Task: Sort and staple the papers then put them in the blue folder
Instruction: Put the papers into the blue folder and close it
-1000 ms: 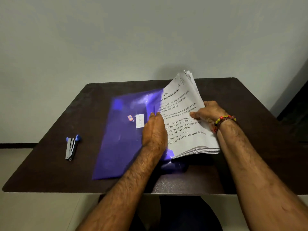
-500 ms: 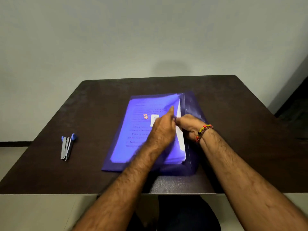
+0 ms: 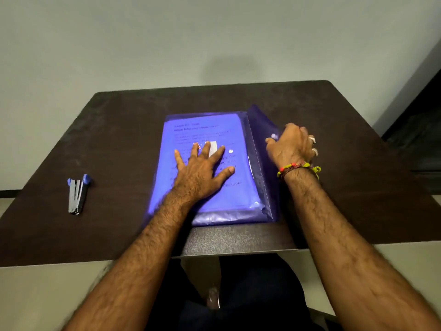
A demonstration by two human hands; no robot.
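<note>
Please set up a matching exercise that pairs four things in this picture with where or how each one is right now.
Things:
1. left hand
2. right hand
3. stapler
4. papers

States:
A. lies alone at the table's left side
B. inside the blue folder, seen through its cover
C. pressed flat, fingers spread, on the folder's cover
D. fingers curled at the folder's raised side flap

Pairs: 1-C, 2-D, 3-A, 4-B
</note>
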